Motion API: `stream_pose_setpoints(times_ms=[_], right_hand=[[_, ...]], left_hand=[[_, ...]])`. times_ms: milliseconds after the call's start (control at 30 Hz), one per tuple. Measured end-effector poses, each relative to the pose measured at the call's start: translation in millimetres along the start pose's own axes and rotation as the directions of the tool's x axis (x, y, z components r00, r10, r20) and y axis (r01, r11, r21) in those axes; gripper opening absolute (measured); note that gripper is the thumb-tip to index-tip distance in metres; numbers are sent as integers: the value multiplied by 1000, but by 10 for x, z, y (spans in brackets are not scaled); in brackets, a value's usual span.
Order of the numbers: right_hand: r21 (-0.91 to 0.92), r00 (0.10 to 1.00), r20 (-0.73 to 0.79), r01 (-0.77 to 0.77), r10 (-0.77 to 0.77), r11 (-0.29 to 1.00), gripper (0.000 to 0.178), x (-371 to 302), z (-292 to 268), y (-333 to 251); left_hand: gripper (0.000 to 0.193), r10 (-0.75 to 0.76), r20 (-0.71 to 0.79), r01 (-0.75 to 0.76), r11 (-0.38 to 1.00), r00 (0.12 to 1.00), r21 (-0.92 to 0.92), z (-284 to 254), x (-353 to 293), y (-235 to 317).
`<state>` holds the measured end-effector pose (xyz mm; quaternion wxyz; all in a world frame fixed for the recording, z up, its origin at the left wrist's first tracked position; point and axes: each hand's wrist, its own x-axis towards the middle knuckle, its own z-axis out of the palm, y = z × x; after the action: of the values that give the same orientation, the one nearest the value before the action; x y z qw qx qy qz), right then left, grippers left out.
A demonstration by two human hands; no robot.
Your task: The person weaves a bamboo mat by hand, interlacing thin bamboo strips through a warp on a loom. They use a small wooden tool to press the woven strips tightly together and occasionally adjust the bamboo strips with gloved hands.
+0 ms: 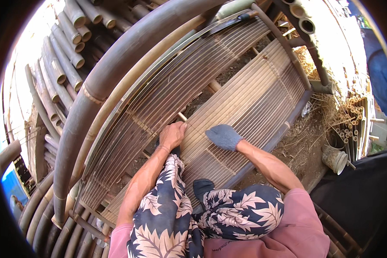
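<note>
I sit over a bamboo bench seat of thin slats [262, 81], with a long gap through its middle. My left hand [172, 135] is bare, its fingers curled down at the edge of the slats beside the gap; what they hold, if anything, is hidden. Just beyond its fingers, a short pale bamboo rod [182, 116] shows across the gap. A grey glove covers my right hand [223, 136], which lies flat on the nearer slats, fingers stretched out. At the far end, a long-bladed knife [228, 24] with a dark handle rests on the slats.
A thick curved bamboo rail [112, 64] arches along the left and far side. Cut bamboo poles [69, 51] are stacked beyond it. To the right are a dirty pale bucket [334, 159], a bundle of thin bamboo [352, 124] and a black sheet [357, 189].
</note>
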<state>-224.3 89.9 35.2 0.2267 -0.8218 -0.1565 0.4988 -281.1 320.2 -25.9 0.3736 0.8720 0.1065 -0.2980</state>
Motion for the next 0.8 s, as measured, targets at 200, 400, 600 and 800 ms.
stream_pose_setpoints(times_ms=[200, 400, 600, 800], right_hand=[[179, 976, -193, -62, 97, 982, 49, -50, 95, 230], [902, 858, -410, 333, 309, 274, 23, -1031, 56, 1360], [919, 403, 355, -314, 844, -238, 27, -3432, 890, 2787], [892, 561, 377, -7, 737, -452, 25, -4766, -22, 2450]], left_hand=[[26, 172, 77, -188, 907, 982, 377, -462, -134, 645], [44, 860, -354, -458, 498, 367, 737, -1922, 519, 1950], [80, 432, -273, -168, 744, 860, 647, -2495, 1657, 2919], [75, 442, -236, -216, 754, 866, 620, -2528, 1820, 2981]])
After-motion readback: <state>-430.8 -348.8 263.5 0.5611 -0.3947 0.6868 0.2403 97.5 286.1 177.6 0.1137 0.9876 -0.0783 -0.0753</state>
